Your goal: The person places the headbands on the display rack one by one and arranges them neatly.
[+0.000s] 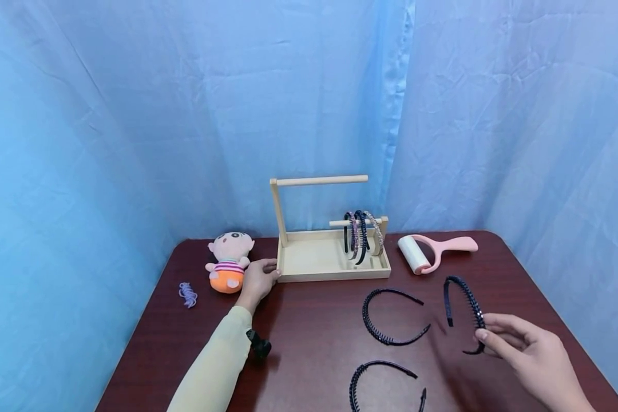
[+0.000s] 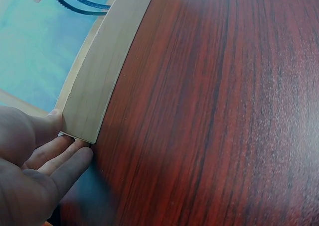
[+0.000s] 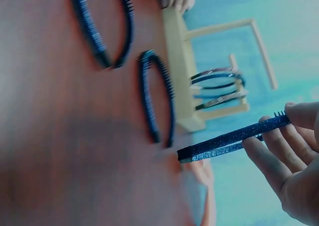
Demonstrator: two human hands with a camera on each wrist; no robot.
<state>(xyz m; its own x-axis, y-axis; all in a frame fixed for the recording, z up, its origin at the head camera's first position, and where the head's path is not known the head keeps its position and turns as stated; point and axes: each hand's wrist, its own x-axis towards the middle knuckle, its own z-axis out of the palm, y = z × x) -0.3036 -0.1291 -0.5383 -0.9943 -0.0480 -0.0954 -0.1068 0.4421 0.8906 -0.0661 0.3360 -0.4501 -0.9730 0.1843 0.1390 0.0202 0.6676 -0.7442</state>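
At the left front corner of a light wooden stand [image 1: 335,276], my left hand [image 1: 258,280] grips the tray wall, thumb on one side and fingers on the other, seen closely in the left wrist view. Several headbands [image 1: 361,234], some dark and some glittery, hang on the stand's lower bar [image 1: 338,223]; its taller bar [image 1: 321,181] is bare. Over the right part of the table, my right hand [image 1: 535,349] pinches a dark toothed headband [image 1: 475,303] near one end, raised off the tabletop. Two more black headbands [image 1: 373,332] lie between the hands.
A pink-handled lint roller [image 1: 455,244] lies right of the stand. To the left sit a plush doll [image 1: 230,246] in orange and a small bundle of purple cord [image 1: 187,294]. Blue curtains [image 1: 309,103] hang behind the dark red wooden table [image 1: 309,343].
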